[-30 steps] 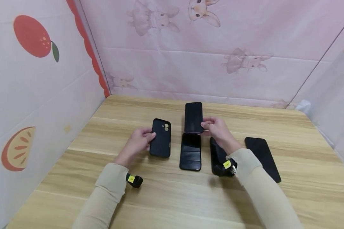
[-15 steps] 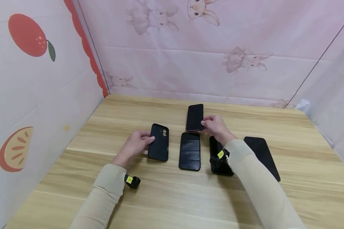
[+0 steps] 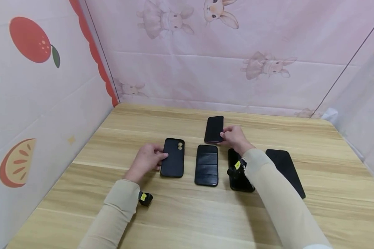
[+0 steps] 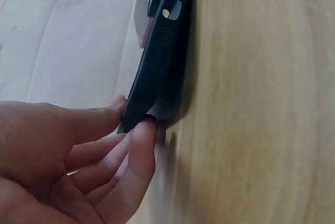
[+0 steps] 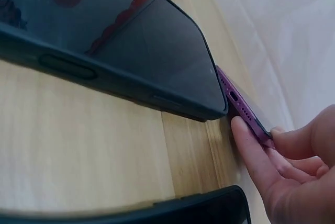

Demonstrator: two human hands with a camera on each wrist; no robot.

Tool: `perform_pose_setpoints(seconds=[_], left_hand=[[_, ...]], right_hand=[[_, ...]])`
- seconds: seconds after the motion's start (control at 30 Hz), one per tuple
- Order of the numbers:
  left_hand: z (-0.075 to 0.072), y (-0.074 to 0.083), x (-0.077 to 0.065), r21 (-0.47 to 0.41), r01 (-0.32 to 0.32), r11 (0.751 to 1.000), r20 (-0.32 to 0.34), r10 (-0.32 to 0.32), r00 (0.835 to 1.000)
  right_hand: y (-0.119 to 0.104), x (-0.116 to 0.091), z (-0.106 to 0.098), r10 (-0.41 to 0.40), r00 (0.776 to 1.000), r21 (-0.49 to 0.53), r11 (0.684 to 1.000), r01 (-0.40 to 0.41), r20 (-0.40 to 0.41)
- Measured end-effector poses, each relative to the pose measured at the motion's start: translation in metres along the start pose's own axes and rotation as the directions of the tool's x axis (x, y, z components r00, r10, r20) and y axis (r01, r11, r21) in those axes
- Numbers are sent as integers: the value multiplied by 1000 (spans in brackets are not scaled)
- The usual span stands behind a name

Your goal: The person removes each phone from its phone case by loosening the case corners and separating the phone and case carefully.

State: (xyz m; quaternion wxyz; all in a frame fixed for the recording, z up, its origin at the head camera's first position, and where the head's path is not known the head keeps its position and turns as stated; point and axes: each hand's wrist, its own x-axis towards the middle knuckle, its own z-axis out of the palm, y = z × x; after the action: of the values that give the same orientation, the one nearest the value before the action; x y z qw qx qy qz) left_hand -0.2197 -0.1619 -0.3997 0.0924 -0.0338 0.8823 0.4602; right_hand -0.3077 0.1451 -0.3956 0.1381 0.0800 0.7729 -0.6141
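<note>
My left hand [image 3: 147, 158] pinches the left edge of a black phone case [image 3: 172, 162], whose inside and camera cutouts show in the head view. In the left wrist view the case [image 4: 157, 62] stands tilted on edge, thumb on one face and fingers on the other. My right hand [image 3: 235, 137] pinches the right edge of a dark-screened phone [image 3: 214, 129] near the back of the table. Its purple frame [image 5: 242, 103], with a charging port, shows in the right wrist view. Just in front lies a black phone in a dark case [image 3: 206, 166], screen up.
Another black cased phone [image 3: 242, 181] lies beneath my right wrist, partly hidden by it. Farther right is a flat black phone-shaped slab [image 3: 285, 169]. A pink printed curtain [image 3: 187, 79] hangs behind the wooden table [image 3: 187, 221].
The right hand's phone has been lowered toward the table and shifted slightly right, away from the middle phone. The case in my left hand has come down a little toward the table.
</note>
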Motion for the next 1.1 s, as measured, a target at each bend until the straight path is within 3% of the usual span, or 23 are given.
perform_pose_setpoints(seconds=[0.33,0.63,0.9,1.0,1.1], left_hand=[[8,6,-2,82,-10,997,-55,15,998],[9,8,-3,291,-79,953,-99,112,989],[10,14,-6,518,-69,853,-160,175,972],[13,20,-8,528,-71,846,-192,200,961],[19,28,-9,500,-95,861,-210,227,951]], right_hand=[[-2,-3,-9,-18,998,-206,979,5,-59],[-4,-11,-11,-48,999,-185,982,44,-18],[-4,-25,-8,-131,991,-119,984,130,-4],[-5,-33,-7,-176,984,-95,980,177,14],[-5,-43,-3,-215,976,-55,975,217,42]])
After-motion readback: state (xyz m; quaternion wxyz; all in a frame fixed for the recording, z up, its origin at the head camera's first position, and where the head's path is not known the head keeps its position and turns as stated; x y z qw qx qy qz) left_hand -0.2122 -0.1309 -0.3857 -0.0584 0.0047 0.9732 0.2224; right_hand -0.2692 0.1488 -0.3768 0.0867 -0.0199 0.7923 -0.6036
